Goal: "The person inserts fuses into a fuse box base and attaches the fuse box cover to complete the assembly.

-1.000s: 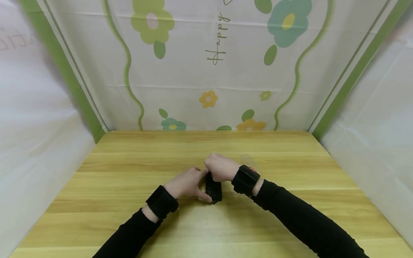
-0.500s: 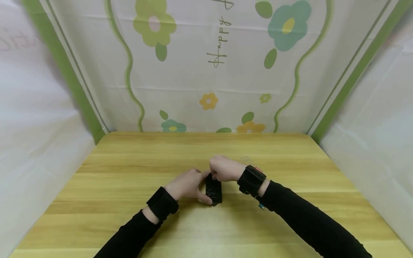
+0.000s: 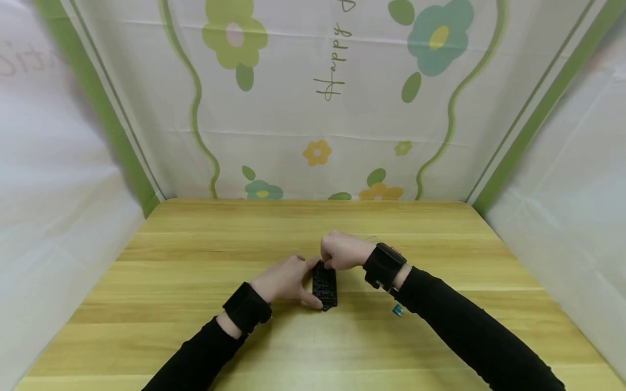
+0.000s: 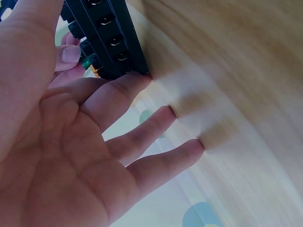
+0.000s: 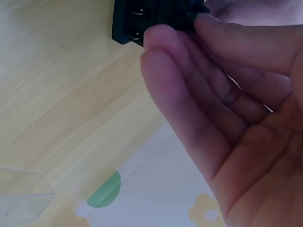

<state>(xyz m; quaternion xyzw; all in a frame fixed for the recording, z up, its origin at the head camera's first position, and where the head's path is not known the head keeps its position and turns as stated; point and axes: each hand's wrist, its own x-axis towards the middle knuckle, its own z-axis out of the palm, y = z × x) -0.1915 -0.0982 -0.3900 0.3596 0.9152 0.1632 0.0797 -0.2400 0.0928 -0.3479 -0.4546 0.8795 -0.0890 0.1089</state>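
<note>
A black fuse box (image 3: 325, 285) lies lengthwise on the table, with metal terminals along its side in the left wrist view. My left hand (image 3: 283, 279) grips it from the left, thumb at the near end and index finger at the far end. The other left fingertips (image 4: 196, 144) touch the tabletop. Over the far end, my right hand (image 3: 344, 251) pinches a small green fuse (image 4: 87, 62) between thumb and fingers, mostly hidden by them. An orange fuse (image 4: 94, 72) shows beside it. A blue fuse (image 3: 398, 310) lies on the table beside the right sleeve.
A clear plastic cover (image 5: 23, 194) lies on the table beyond the right wrist, largely hidden in the head view. The wooden table (image 3: 195, 228) ends at a flower-printed cloth (image 3: 274, 108), and white cloth hangs on both sides.
My right hand has shifted right and slightly away, showing more of the fuse box. The blue fuse has come out from under the right forearm. My left hand keeps its place.
</note>
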